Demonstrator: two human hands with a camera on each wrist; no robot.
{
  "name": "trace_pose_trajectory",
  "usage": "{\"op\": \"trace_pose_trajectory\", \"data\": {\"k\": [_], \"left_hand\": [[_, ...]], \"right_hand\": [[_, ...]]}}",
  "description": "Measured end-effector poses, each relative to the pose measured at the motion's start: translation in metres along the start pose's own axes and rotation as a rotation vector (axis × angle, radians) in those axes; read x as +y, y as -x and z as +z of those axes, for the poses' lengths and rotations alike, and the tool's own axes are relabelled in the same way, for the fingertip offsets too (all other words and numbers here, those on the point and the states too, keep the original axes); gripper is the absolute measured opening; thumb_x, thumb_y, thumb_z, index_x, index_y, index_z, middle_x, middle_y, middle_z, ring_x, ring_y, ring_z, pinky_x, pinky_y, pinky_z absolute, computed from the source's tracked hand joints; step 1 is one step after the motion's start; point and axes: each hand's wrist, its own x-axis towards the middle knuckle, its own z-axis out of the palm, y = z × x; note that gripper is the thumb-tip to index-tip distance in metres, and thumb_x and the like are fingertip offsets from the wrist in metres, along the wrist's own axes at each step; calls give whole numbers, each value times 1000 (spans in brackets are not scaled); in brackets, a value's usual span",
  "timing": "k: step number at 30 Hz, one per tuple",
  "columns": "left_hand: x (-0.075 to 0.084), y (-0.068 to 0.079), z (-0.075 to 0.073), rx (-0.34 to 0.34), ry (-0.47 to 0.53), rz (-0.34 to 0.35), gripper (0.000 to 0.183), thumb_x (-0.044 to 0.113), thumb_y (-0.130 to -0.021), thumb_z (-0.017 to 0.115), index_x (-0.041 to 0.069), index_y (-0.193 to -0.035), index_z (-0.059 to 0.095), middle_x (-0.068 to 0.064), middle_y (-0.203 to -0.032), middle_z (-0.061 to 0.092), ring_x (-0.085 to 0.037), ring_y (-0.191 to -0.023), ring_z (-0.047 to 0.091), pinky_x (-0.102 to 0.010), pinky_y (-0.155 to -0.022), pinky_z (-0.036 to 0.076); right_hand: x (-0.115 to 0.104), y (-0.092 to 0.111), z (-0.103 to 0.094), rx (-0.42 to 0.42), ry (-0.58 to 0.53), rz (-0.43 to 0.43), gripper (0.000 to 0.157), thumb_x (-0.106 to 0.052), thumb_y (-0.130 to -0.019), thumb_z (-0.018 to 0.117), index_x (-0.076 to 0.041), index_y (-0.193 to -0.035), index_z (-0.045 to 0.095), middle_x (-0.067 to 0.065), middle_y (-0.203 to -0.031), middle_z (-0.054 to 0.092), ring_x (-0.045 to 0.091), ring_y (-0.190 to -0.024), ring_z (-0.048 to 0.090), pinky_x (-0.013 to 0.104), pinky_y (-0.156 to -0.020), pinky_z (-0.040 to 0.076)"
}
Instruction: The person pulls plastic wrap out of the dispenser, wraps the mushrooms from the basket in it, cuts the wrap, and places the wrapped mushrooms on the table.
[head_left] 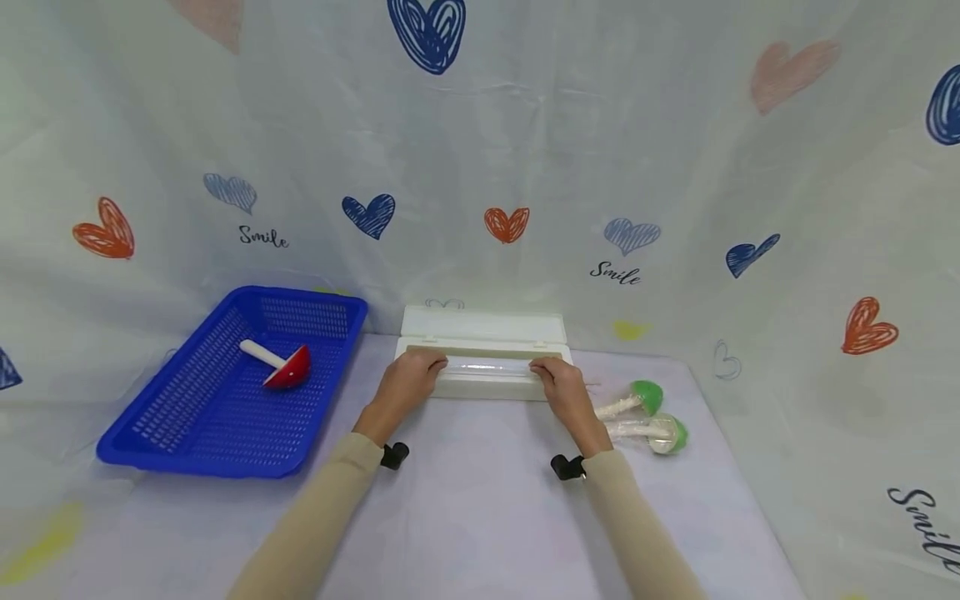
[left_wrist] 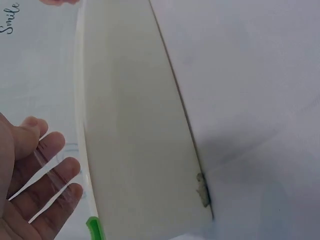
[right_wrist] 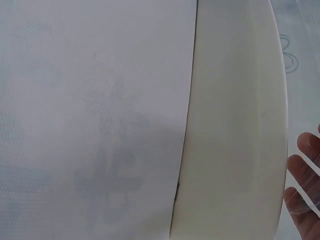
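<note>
A long white cling film box (head_left: 491, 388) stands on the table with its lid (head_left: 483, 323) tipped back and a roll of clear cling film (head_left: 487, 367) inside. Over its left end my left hand (head_left: 415, 372) pinches the film; in the left wrist view clear film (left_wrist: 54, 175) lies across the fingers between thumb and forefinger. My right hand (head_left: 558, 379) grips the film at the opposite end. Film also stretches over the fingers (right_wrist: 302, 172) in the right wrist view, where the thumb is out of sight. A green piece (left_wrist: 95, 228) sits at the box's corner.
Right of the box lie two green-capped toy mushrooms (head_left: 647, 397), (head_left: 677, 435) with clear wrap about them. On the left a blue basket (head_left: 225, 425) holds a red-capped toy mushroom (head_left: 288, 368). Behind everything hangs a heart-printed curtain (head_left: 547, 158).
</note>
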Motion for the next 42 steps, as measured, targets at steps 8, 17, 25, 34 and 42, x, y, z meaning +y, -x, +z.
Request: {"op": "trace_pose_trajectory", "data": {"k": [8, 17, 25, 34, 42], "left_hand": [[-1, 6, -4, 40, -1, 5, 12, 15, -98, 69, 8, -105, 77, -7, -100, 76, -22, -88, 71, -38, -74, 59], [-1, 10, -6, 36, -15, 51, 23, 16, -92, 78, 4, -111, 77, -6, -94, 75, -19, -78, 66, -34, -68, 56], [3, 13, -9, 51, 13, 75, 11, 17, -95, 75, 7, -97, 79, -8, -99, 77, -25, -90, 72, -39, -76, 60], [7, 19, -13, 53, 42, 113, 12, 14, -98, 70, 7, -102, 79, -8, -100, 80, -24, -94, 76, -40, -82, 61], [13, 22, -17, 66, 25, 147, 13, 17, -99, 70, 9, -103, 80, -6, -101, 80, -23, -95, 76, -39, -82, 61]], "right_hand": [[-2, -3, 0, 32, -26, -77, 12, 0, -92, 72, 4, -102, 76, 19, -96, 77, 34, -89, 75, 42, -76, 62], [-8, -4, -3, 23, -34, -94, 7, -1, -92, 72, 3, -96, 76, 17, -92, 77, 32, -86, 75, 42, -74, 61], [-12, 3, -9, 23, -27, -93, 8, -5, -97, 68, 1, -98, 73, 14, -93, 75, 30, -86, 72, 42, -75, 60], [-13, 6, -21, -4, -38, -122, 10, -6, -98, 67, 2, -99, 73, 12, -92, 74, 27, -85, 72, 39, -73, 60], [-16, 12, -30, -7, -32, -133, 7, -4, -96, 69, -1, -99, 73, 11, -93, 74, 25, -85, 73, 35, -73, 60]]}}
